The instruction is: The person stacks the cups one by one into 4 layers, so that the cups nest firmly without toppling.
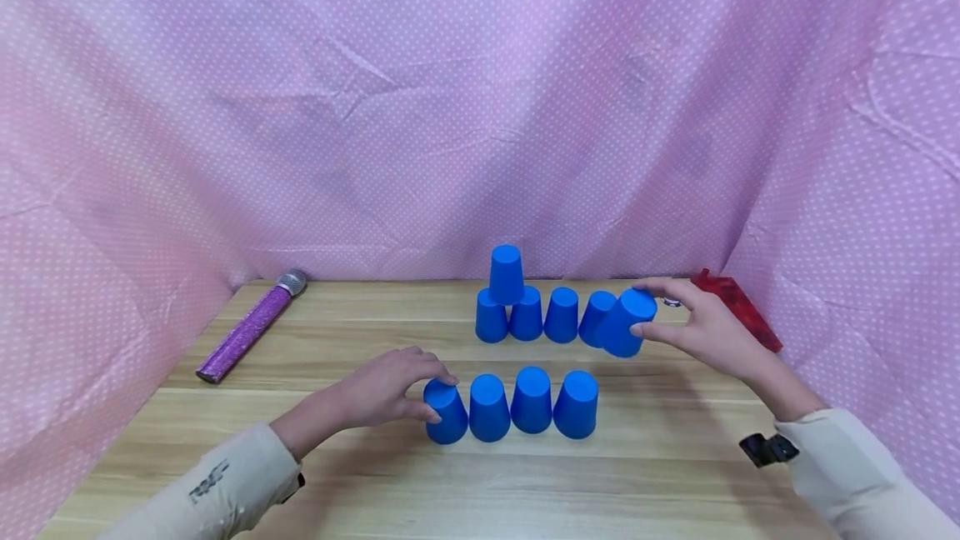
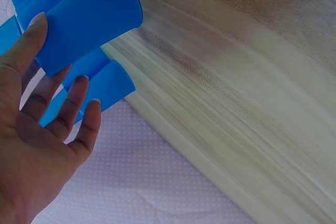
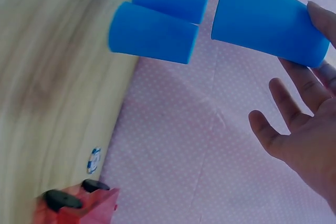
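Though upside-down, cup [image 1: 624, 330] in right hand [image 1: 708, 330]

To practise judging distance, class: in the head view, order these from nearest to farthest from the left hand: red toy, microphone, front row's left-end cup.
1. Left-end cup: at the fingertips of the left hand.
2. Microphone: off to the left, farther back.
3. Red toy: far across, at the back right.

Both sleeves [image 1: 258, 465] are cream, the left bearing dark markings [image 1: 209, 481].
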Demonstrator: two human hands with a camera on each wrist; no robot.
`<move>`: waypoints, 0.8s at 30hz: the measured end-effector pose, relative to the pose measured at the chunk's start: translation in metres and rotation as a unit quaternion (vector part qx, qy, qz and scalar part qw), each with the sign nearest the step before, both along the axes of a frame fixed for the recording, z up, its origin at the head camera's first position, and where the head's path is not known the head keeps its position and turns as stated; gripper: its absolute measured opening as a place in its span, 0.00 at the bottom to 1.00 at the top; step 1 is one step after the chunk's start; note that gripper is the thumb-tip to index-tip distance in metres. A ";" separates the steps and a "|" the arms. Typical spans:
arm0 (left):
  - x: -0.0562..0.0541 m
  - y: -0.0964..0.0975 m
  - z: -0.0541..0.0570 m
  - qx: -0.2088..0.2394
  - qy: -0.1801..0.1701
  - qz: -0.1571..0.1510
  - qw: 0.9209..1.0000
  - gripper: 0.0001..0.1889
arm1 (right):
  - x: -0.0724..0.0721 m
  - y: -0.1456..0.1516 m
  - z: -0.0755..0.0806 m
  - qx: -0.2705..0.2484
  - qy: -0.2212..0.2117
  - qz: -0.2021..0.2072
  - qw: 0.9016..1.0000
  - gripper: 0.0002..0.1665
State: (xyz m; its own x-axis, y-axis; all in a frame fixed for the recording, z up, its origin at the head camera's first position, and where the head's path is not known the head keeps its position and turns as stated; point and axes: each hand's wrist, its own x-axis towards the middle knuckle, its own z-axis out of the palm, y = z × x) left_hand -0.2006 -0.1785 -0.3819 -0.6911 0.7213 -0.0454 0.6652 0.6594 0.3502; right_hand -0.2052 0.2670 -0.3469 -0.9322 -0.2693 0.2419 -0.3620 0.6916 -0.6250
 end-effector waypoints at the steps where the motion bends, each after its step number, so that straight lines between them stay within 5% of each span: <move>1: 0.000 0.000 0.000 0.000 0.000 0.000 1.000 0.25 | -0.003 -0.001 0.001 -0.001 0.000 -0.002 1.000 0.35; 14: -0.002 0.000 -0.002 -0.003 0.005 0.002 1.000 0.24 | -0.036 -0.018 0.019 -0.022 -0.031 -0.002 0.999 0.37; 24: -0.002 -0.001 -0.002 -0.001 0.009 -0.001 1.000 0.24 | -0.054 -0.022 0.012 -0.046 -0.046 -0.003 0.998 0.36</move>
State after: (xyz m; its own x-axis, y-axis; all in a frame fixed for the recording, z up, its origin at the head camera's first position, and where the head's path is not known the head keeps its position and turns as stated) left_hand -0.2025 -0.1795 -0.3843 -0.6897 0.7233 -0.0340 0.6734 0.6580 0.3372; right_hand -0.2590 0.2445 -0.3348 -0.9528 -0.2449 0.1793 -0.2970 0.6315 -0.7162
